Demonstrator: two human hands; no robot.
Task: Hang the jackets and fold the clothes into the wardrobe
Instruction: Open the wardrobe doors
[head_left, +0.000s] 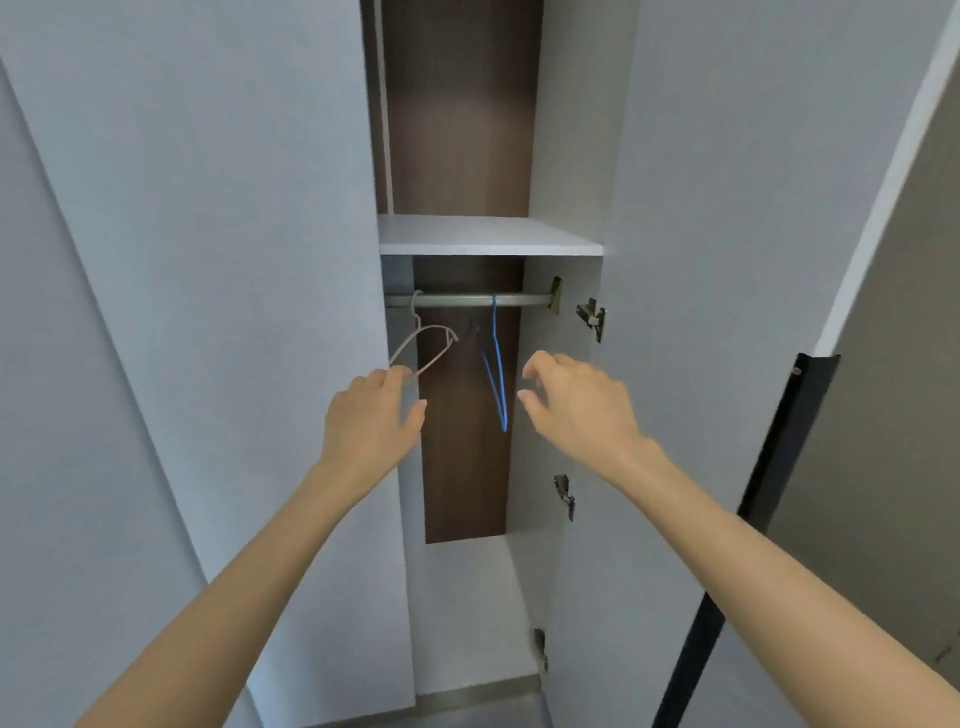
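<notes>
This looks like a home, likely a bedroom: a tall built-in wardrobe stands open, with white doors on metal hinges. Inside are a white shelf and a metal clothes rail carrying a pink hanger and a blue hanger.

Matt white shelf, metal rail
</notes>
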